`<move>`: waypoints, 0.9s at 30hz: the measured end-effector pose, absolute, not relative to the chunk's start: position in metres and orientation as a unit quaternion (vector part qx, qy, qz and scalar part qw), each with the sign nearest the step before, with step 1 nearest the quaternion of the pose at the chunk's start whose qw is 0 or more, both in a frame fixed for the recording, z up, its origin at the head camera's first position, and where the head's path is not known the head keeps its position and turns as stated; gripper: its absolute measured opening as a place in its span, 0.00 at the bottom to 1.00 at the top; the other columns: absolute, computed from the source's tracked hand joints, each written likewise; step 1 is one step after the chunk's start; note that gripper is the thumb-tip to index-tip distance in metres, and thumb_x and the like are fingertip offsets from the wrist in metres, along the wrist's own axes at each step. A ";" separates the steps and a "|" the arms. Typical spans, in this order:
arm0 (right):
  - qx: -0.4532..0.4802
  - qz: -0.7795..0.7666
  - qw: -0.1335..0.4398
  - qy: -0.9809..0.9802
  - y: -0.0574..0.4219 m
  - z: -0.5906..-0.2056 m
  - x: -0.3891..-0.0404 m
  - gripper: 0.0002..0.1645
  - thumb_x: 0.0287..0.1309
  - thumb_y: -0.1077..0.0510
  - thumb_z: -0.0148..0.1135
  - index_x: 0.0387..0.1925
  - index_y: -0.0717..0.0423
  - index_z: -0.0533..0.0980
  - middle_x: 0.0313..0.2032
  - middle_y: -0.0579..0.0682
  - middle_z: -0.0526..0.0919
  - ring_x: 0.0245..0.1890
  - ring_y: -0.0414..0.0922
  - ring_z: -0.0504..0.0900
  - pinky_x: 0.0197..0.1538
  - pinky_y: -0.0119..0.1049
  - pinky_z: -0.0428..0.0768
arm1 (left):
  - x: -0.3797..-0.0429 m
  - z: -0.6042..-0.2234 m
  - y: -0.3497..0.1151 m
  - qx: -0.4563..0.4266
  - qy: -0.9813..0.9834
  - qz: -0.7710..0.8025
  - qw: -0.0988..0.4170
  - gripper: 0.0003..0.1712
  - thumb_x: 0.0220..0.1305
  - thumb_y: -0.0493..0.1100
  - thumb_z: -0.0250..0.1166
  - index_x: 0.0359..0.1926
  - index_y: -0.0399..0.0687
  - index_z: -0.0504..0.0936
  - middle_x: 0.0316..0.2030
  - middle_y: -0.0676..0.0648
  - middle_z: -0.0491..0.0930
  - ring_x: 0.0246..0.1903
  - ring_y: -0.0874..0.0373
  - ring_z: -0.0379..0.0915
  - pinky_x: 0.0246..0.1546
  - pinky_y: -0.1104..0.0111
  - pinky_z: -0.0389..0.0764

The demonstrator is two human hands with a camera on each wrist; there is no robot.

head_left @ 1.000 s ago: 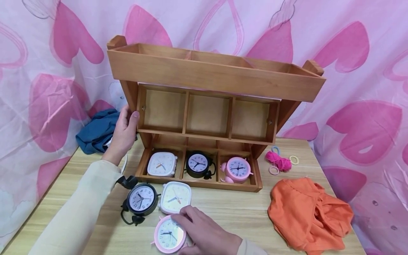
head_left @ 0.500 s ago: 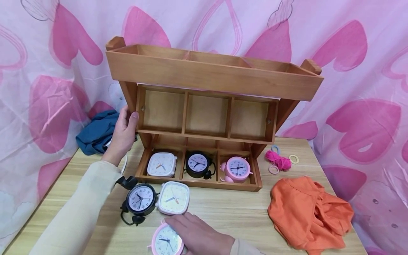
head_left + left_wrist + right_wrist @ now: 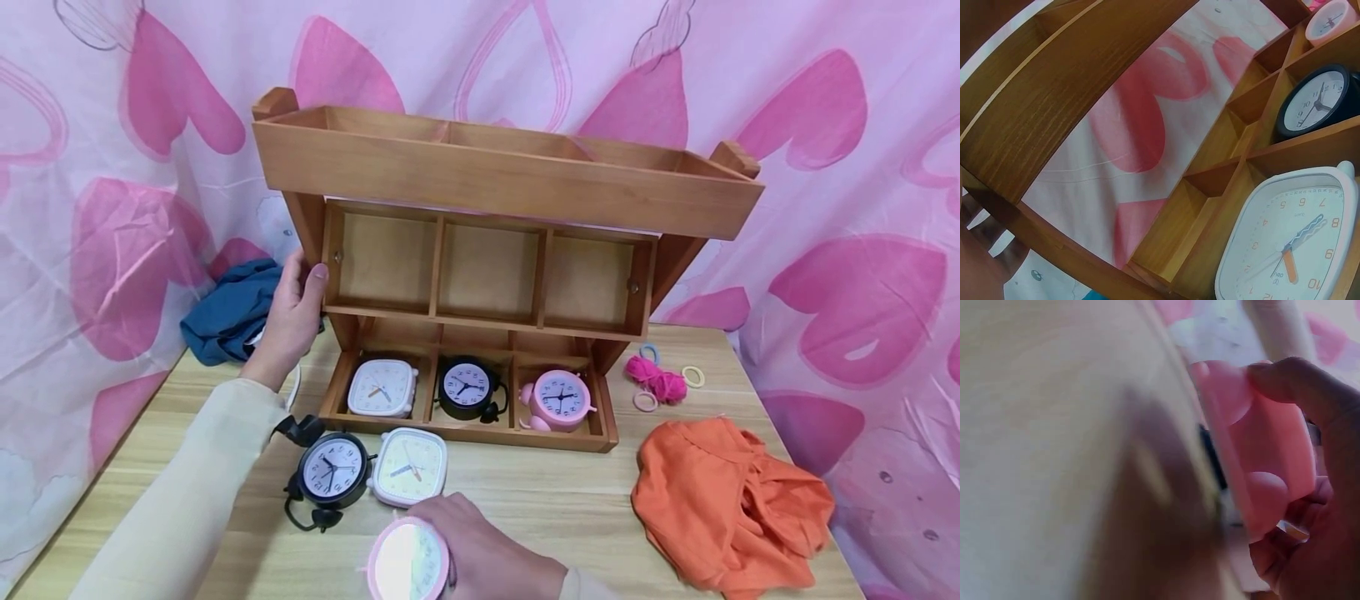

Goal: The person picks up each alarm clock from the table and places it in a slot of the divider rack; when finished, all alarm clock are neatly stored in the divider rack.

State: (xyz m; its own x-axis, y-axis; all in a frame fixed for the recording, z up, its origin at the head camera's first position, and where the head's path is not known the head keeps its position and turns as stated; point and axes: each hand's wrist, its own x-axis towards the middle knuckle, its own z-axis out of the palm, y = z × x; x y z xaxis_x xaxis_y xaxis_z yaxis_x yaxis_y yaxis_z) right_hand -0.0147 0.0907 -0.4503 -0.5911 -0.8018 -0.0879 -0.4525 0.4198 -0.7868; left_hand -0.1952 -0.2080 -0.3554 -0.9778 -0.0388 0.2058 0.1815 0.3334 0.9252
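Observation:
My left hand (image 3: 291, 312) grips the left upright of a wooden tiered shelf (image 3: 510, 187). In my right hand (image 3: 483, 550) is a pink twin-bell alarm clock (image 3: 411, 562), its dial glaring with reflected light. The right wrist view shows thumb and fingers pinching this pink alarm clock (image 3: 1285, 440) around its body, bells toward the camera. Beyond it on the table lie a white square alarm clock (image 3: 408, 467) and a black twin-bell alarm clock (image 3: 332, 471), side by side. In the shelf's bottom row sit another white clock (image 3: 382, 388), a black clock (image 3: 465, 385) and a pink clock (image 3: 558, 400).
An orange cloth (image 3: 727, 504) lies crumpled on the right of the table (image 3: 547, 517). Behind it are a pink yarn bundle (image 3: 656, 377) and several small rings. Blue cloth (image 3: 232, 312) is heaped at the back left. A heart-patterned curtain (image 3: 885, 308) hangs behind.
My right hand first drew the pink alarm clock slightly toward me, then tilted it so its dial catches the light. The left hand keeps its grip on the shelf.

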 end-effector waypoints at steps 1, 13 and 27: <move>-0.381 -0.385 0.208 0.814 0.094 -0.445 -0.015 0.53 0.44 0.29 0.72 0.69 0.31 0.57 0.62 0.30 0.67 0.60 0.32 0.63 0.59 0.32 0.73 | -0.195 -0.355 -0.208 -0.044 -0.811 -0.575 0.096 0.35 0.76 0.60 0.42 0.77 0.60 0.45 0.76 0.45 0.51 0.75 0.45 0.48 0.73 0.43 0.54; -0.264 -0.466 -0.144 0.832 0.154 -0.355 -0.078 0.60 0.27 0.49 0.87 0.66 0.46 0.65 0.58 0.44 0.73 0.57 0.44 0.71 0.59 0.46 0.76 | -0.193 -0.353 -0.207 -0.042 -0.813 -0.573 0.097 0.35 0.76 0.61 0.42 0.77 0.59 0.46 0.76 0.45 0.51 0.75 0.45 0.48 0.72 0.42 0.54; -0.104 -0.414 -0.330 0.842 0.201 -0.307 -0.157 0.53 0.33 0.51 0.84 0.63 0.55 0.68 0.55 0.52 0.78 0.53 0.46 0.77 0.58 0.49 0.76 | -0.194 -0.355 -0.206 -0.062 -0.803 -0.581 0.120 0.33 0.77 0.57 0.43 0.77 0.56 0.48 0.74 0.42 0.55 0.72 0.44 0.52 0.73 0.44 0.55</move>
State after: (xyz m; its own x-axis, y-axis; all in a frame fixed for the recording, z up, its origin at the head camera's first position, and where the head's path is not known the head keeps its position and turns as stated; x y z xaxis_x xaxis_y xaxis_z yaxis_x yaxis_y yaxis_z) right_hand -0.1571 0.2013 -0.3072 -0.7611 0.0974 0.6413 -0.4478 0.6364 -0.6281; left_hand -0.1940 -0.2057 -0.3550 -0.9636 -0.0390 0.2644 0.2389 0.3178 0.9176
